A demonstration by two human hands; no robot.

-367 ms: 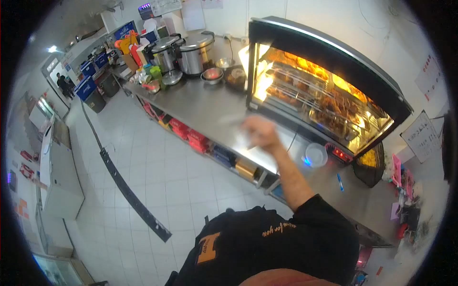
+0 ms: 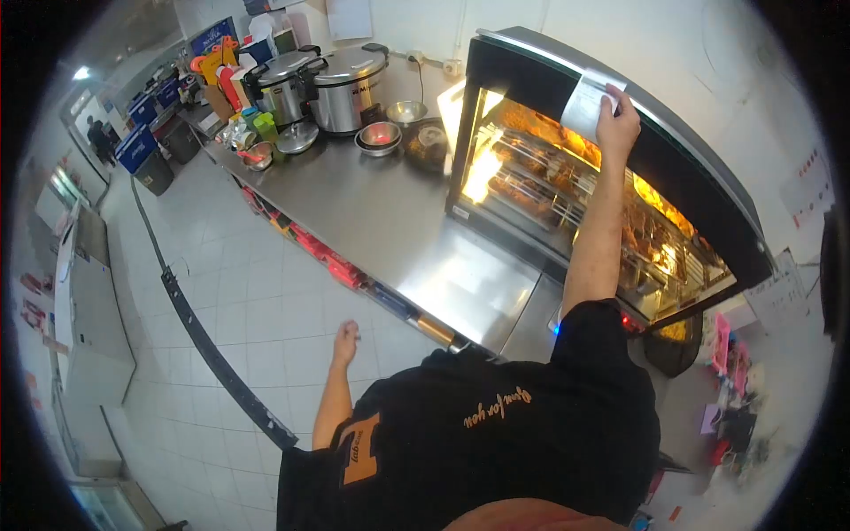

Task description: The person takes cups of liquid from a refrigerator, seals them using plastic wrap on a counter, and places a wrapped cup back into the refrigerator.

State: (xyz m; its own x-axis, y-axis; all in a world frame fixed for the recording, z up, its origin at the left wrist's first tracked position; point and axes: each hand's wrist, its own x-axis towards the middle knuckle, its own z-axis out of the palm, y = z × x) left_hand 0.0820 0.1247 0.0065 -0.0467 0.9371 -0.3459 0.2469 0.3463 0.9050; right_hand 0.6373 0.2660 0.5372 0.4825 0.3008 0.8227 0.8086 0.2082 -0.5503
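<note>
Got two big steel pots (image 2: 348, 96) on the bench (image 2: 381, 221), a few metal bowls (image 2: 378, 142) near them, a green cup (image 2: 266, 126) beside a metal lid (image 2: 297, 138), plus a grey bin (image 2: 157, 180) on the floor (image 2: 221, 314).

Near three o'clock the right forearm (image 2: 598, 234) hides part of the lit cabinet (image 2: 527, 75); whether the white sheet (image 2: 580, 108) under the right hand (image 2: 618, 124) is cloth or paper cannot be told. The distant person (image 2: 101, 139) at ten is too small to make out, and the picture's edges cut off the black shirt (image 2: 496, 460) at six and a wall paper (image 2: 349, 18) at eleven.
</note>
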